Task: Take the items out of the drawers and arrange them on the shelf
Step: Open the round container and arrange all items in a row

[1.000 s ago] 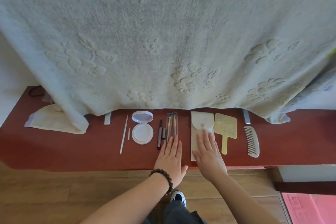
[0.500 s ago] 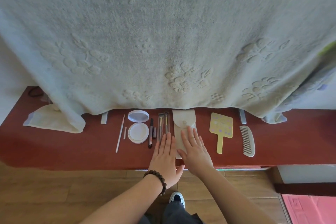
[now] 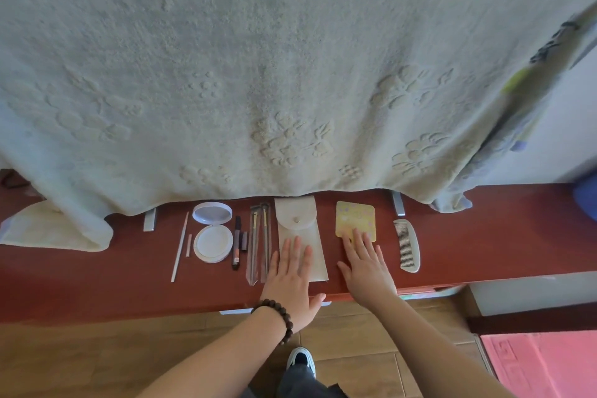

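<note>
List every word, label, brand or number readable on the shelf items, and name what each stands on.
None can be read.
Dark pencil: a small pale label near its lower end, too small to read.
Yellow hand mirror: faint pastel pattern only, no legible words.
Cloth at the upper right: dark marks, too blurred to read.

Hands separating.
Right hand (image 3: 366,265) is shifting from pouch (image 3: 298,229) onto yellow mirror (image 3: 355,220); left hand (image 3: 292,281) is covering the pouch.

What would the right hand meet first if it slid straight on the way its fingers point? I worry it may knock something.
The right hand already touches the yellow hand mirror; beyond it hangs the blanket.
</note>
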### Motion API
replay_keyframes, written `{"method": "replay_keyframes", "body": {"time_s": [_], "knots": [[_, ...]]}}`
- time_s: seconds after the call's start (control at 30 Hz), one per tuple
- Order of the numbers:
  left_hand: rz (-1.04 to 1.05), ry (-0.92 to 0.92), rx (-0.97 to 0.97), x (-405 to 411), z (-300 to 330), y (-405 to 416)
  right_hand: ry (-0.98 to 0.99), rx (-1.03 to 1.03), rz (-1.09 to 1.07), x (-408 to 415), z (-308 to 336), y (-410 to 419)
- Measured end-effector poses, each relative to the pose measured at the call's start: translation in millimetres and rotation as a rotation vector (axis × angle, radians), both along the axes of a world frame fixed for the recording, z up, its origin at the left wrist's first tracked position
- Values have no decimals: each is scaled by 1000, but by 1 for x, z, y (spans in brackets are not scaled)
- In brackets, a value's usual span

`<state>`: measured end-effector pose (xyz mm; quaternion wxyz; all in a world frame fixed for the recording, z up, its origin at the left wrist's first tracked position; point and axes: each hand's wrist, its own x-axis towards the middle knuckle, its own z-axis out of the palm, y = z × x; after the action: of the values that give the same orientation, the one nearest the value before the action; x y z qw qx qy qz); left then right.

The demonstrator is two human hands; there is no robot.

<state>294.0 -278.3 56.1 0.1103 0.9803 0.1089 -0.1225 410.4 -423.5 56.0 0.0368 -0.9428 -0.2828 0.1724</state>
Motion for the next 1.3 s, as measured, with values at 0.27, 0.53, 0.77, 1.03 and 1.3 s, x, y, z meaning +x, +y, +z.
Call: {"method": "replay_keyframes", "body": {"time_s": [0.27,0.53,0.77,1.03,1.3], "knots": [[8,15,27,2,-4,-2,-49,172,21,22,8,-24],[28,30,35,5,-7,-4,-18,51,-226,27,-5,-88],[40,33,43,6,-7,-6,-2,-7,-151,38,-1,-49],[46,38,27,7,-3,-6,24,-62,-139,49,0,-38],[43,39,31,11,5,-7,-61,-63,-174,33,0,-33]]}}
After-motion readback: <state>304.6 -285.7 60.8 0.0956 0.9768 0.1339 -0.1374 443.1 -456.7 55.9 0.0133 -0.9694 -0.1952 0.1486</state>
